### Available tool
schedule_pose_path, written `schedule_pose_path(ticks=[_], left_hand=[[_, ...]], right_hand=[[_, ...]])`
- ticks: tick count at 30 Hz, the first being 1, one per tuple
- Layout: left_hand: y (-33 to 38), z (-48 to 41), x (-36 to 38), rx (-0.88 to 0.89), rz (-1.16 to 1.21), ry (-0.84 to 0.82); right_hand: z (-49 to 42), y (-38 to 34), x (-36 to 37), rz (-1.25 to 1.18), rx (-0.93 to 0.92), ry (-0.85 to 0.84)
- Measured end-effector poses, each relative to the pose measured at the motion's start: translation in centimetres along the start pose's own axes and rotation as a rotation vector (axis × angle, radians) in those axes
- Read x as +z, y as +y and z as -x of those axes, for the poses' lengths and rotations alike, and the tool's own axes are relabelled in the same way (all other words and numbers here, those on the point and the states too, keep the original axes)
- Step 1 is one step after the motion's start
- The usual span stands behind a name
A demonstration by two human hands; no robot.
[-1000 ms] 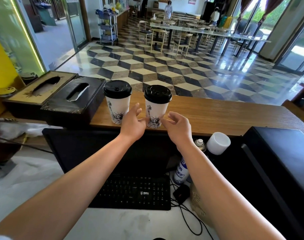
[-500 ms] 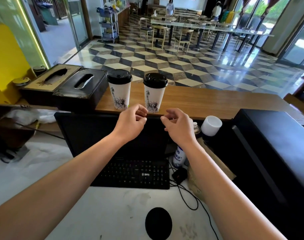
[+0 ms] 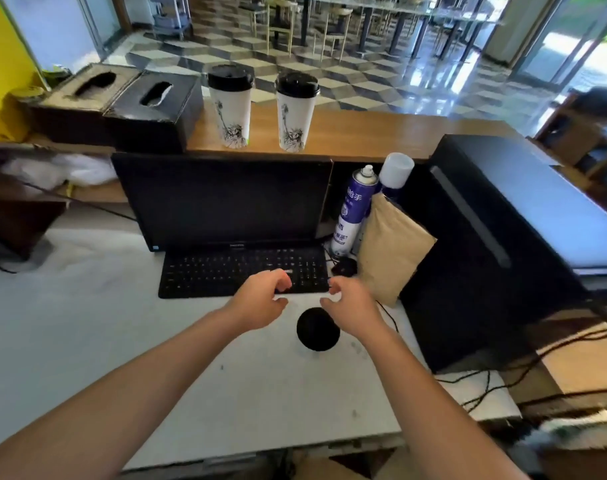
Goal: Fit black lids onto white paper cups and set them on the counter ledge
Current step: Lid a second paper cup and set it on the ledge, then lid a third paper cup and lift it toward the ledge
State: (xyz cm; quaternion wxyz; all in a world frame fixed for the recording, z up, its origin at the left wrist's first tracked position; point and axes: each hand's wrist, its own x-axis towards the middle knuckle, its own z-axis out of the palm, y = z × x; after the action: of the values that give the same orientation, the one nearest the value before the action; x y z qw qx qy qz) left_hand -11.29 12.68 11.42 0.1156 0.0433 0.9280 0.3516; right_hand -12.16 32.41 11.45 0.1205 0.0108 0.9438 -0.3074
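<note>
Two white paper cups, each printed with a line drawing and capped with a black lid, stand upright on the wooden counter ledge point(image 3: 364, 133): the left cup point(image 3: 230, 112) just beside a black tissue box point(image 3: 156, 109), the right cup point(image 3: 296, 114) a little apart from it, close to the ledge's near edge. Below the ledge are a dark monitor point(image 3: 225, 199) and a black keyboard point(image 3: 243, 271). Low over the white desk point(image 3: 87, 323), the left hand point(image 3: 260, 301) and right hand point(image 3: 350, 304) hover with fingers loosely curled and half open, holding nothing. Between them a loose black lid point(image 3: 318, 329) lies flat on the desk (no unlidded cup for it is in view).

The likely risks: the right cup sits near the ledge's edge, so a brush from a rising arm could tip it onto the monitor. The flat lid gives little edge to pinch, so it may slide away toward the cables or the keyboard.
</note>
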Motion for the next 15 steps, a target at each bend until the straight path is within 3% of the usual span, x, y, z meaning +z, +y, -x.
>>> schedule_pose_path(ticks=[10, 15], left_hand=[[-5.2, 10.8, 6.6, -0.033, 0.025, -0.191], [-5.6, 13.1, 8.6, 0.006, -0.019, -0.279]], right_hand=[[13.4, 3.6, 6.2, 0.009, 0.148, -0.078], [14.5, 4.3, 5.9, 0.035, 0.173, -0.105]])
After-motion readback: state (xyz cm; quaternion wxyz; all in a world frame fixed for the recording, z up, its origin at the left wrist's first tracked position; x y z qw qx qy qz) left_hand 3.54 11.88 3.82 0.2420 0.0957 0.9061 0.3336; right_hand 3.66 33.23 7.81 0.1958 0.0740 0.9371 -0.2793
